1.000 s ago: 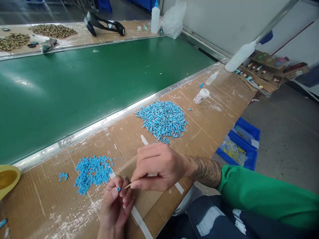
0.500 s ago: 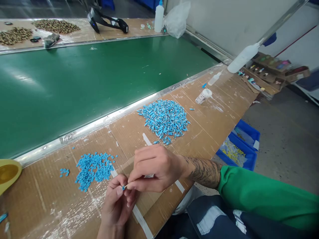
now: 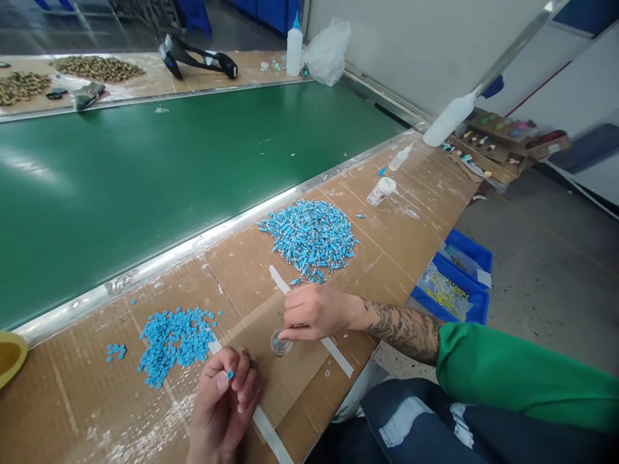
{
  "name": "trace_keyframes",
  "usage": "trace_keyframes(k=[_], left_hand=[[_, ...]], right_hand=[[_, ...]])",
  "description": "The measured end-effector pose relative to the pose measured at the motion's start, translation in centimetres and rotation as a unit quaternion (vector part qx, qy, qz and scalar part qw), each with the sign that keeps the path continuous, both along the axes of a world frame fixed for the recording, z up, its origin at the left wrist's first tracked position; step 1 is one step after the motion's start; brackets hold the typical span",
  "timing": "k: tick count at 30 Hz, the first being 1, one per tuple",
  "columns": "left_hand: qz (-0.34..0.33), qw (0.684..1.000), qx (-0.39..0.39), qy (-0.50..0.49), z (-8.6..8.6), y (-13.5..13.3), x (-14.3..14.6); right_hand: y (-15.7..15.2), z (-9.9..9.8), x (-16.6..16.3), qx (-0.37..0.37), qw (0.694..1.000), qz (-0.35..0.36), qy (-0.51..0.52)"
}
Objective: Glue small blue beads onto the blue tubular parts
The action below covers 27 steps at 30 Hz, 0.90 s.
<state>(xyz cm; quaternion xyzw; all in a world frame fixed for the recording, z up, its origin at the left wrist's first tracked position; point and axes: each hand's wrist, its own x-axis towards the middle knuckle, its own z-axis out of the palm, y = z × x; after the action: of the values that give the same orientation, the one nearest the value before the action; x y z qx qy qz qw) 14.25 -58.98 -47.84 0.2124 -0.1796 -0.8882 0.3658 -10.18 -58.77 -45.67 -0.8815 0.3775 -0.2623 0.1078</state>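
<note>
My left hand (image 3: 220, 399) pinches a small blue ring (image 3: 230, 374) between thumb and forefinger, above the cardboard. To its right, my right hand (image 3: 312, 312) is closed in a pinch over a small clear round dish (image 3: 281, 343). A thin pale stick showed in these fingers earlier; now it is hidden by the hand. The dish stands on a cardboard sheet (image 3: 294, 380) edged with white tape strips. Left of my hands lies a pile of loose blue rings (image 3: 174, 341). Beyond my right hand is a heap of small blue pieces with silvery ends (image 3: 312, 235).
A green belt (image 3: 159, 174) runs behind the metal rail (image 3: 193, 248). A white tub (image 3: 382, 191) and squeeze bottles (image 3: 447, 120) stand at the far right. Blue bins (image 3: 476, 299) sit below the table edge. A yellow bowl (image 3: 19, 354) is at the left edge.
My right hand has moved away from the blue ring, rightward to the clear dish. My left hand keeps the ring. The view has shifted slightly.
</note>
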Motion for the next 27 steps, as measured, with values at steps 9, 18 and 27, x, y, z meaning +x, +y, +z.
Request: trace_keyframes(k=[9, 18, 27], left_hand=[[0.04, 0.996, 0.025, -0.079, 0.0, -0.1, 0.1], [0.074, 0.992, 0.039, -0.091, -0.5, -0.6, 0.7], [0.104, 0.989, 0.034, -0.1, 0.1, -0.8, -0.1]], right_hand=[[-6.3, 2.6, -3.3, 0.061, 0.987, -0.126, 0.081], [-12.7, 3.0, -3.8, 0.056, 0.934, -0.113, 0.333], [-3.9, 4.1, 1.9, 0.134, 0.973, 0.022, -0.187]])
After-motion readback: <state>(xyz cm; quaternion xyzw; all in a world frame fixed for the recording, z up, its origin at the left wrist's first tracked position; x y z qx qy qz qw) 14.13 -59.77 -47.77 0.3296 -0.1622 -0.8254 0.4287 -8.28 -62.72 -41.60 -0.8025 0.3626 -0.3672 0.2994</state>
